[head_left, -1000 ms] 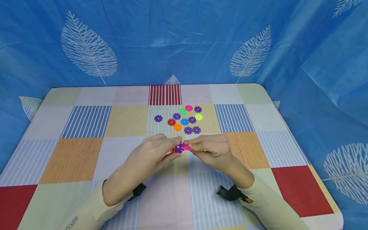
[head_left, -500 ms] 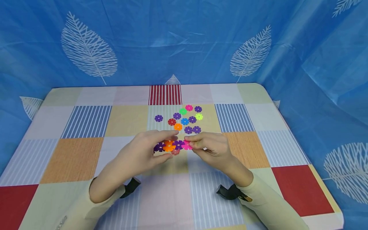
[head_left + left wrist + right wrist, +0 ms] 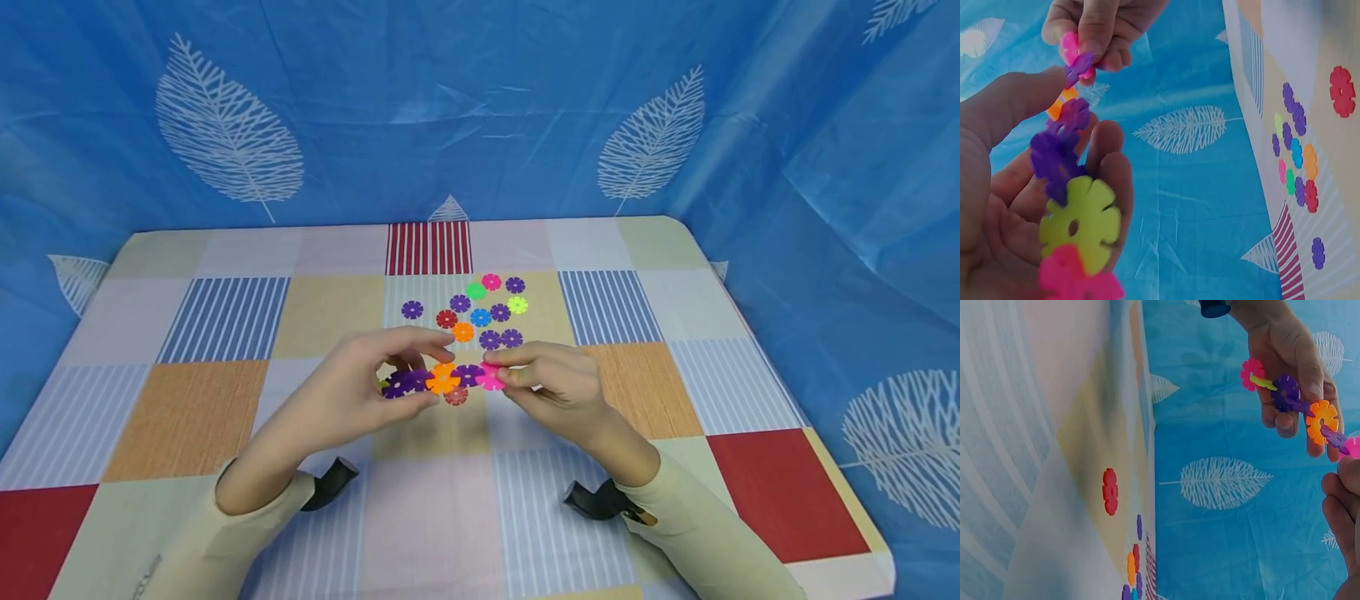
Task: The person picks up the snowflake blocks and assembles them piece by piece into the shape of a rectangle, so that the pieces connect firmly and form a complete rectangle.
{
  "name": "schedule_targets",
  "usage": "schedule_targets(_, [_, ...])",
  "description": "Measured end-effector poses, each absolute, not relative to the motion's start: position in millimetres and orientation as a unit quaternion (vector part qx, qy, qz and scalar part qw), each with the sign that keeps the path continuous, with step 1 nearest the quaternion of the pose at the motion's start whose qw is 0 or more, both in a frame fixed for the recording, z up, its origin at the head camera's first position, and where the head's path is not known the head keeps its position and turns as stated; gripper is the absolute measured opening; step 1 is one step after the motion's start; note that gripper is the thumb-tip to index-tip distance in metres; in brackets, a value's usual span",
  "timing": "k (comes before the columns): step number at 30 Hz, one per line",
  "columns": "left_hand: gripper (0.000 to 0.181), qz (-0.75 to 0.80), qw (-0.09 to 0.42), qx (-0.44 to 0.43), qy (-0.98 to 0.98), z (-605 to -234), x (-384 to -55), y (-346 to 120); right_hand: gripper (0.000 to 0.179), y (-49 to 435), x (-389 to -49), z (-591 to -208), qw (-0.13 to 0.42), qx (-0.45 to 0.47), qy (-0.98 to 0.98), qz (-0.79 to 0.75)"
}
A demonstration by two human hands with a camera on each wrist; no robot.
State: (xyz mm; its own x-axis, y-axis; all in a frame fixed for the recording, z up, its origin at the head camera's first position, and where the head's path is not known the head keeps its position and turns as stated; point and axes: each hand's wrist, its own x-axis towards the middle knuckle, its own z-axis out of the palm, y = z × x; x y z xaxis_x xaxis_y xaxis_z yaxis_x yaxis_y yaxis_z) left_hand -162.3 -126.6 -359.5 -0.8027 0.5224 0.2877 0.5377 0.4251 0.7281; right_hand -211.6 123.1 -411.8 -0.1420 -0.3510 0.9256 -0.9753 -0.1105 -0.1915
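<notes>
Chain (image 3: 442,378): runs lengthwise left to right, above the table (image 3: 427,500).
Right hand (image 3: 553,383): pinches the pink disc (image 3: 489,380) at the right end.
Left hand (image 3: 352,383): curves around the left stretch, thumb and forefinger well apart, no firm hold visible.
Red disc (image 3: 456,397): lies loose underneath.

Smooth plastic disc chain (image 3: 450,380), perhaps matt
</notes>
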Motion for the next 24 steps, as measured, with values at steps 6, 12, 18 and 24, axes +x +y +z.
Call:
schedule_targets(6, [0.055,-0.446,0.011,-0.314,-0.838,-363.4,-162.3,-125.3,0.014,121.8,-211.8,-413.8,0.326,0.572,-0.577,0.482])
schedule_targets(12, [0.051,-0.479,-0.043,-0.296,-0.826,-364.7,-162.6,-128.8,0.012,122.7,-210.8,-415.0,0.313,0.567,-0.585,0.489])
schedule_targets(18, [0.038,-0.51,-0.097,-0.265,-0.812,-367.0,-164.0,-129.7,0.011,122.2,-207.4,-417.5,0.274,0.555,-0.606,0.499])
schedule_targets(24, [0.026,-0.533,-0.147,-0.287,-0.782,-371.4,-166.6,-129.2,0.002,118.5,-203.4,-423.1,0.221,0.551,-0.63,0.5])
